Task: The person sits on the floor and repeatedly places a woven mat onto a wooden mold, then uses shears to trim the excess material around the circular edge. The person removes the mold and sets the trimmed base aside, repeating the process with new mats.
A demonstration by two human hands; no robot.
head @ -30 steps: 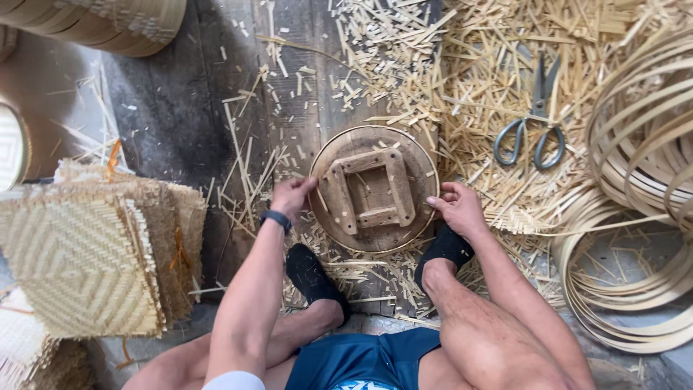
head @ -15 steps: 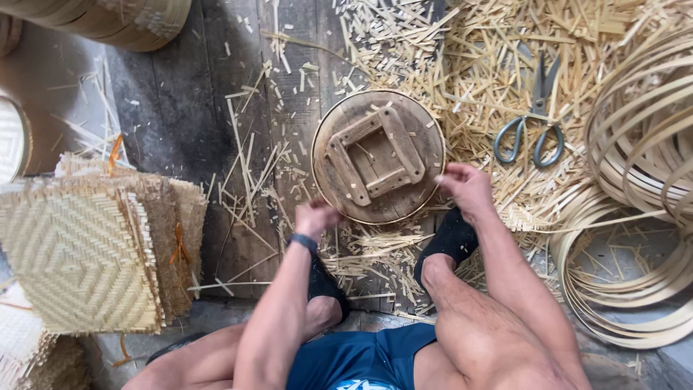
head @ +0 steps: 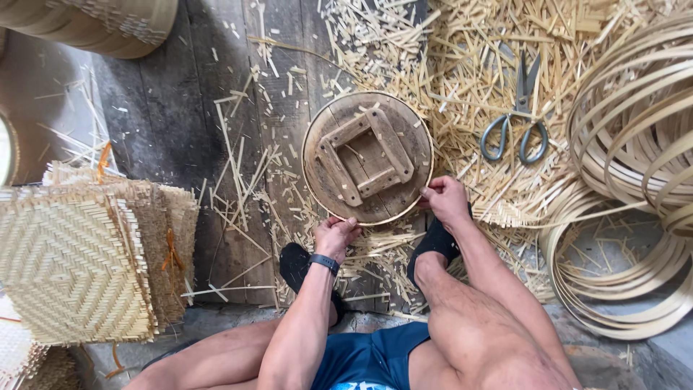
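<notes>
Both hands have slid along the rim, left hand point(head: 335, 235) and right hand point(head: 445, 199) pinching the stiff, fairly heavy round wooden form point(head: 367, 157) with curled fingers.

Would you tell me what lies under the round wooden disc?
Around the round wooden disc, bamboo offcuts and dark floorboards show at its rim; whatever is directly beneath it is covered.

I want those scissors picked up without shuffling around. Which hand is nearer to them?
The right hand. It grips the right edge of the round wooden form, just below-left of the scissors. The left hand holds the form's near edge, farther off.
</notes>
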